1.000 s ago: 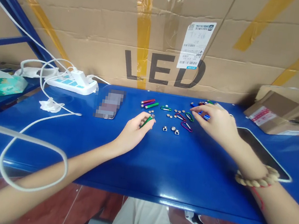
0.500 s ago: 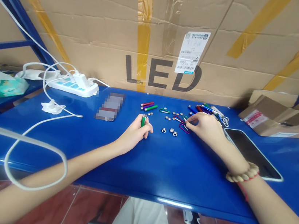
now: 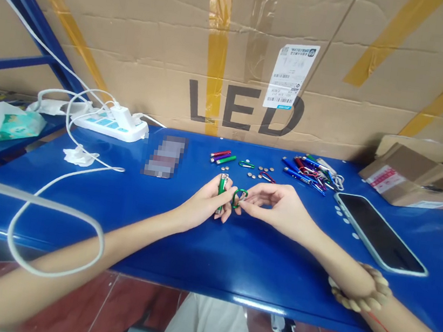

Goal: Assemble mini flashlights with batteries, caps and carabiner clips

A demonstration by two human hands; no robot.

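My left hand (image 3: 202, 203) is closed around a green keychain flashlight (image 3: 223, 183), a small tube held upright with its silver end up. Just to its right, my right hand (image 3: 283, 209) pinches a green carabiner (image 3: 234, 199) between thumb and fingers. The carabiner is close against the left fingertips; whether it touches the flashlight I cannot tell. Behind the hands lie a second green carabiner (image 3: 246, 164), a red carabiner (image 3: 267, 177) partly hidden by my right hand, and several button cells (image 3: 261, 169). Red, purple and green tubes (image 3: 220, 156) lie side by side behind my left hand.
A pile of coloured tubes with cords (image 3: 306, 172) lies at the back right. Nearer are a phone (image 3: 379, 233) and small white discs (image 3: 345, 220). An open carton (image 3: 404, 173) stands far right, a power strip (image 3: 108, 125) back left. A white cable (image 3: 56, 209) loops over my left forearm.
My right hand has moved left from the carabiners to my left hand, bringing a green carabiner. The left hand still grips the flashlight, which now shows more of its length.
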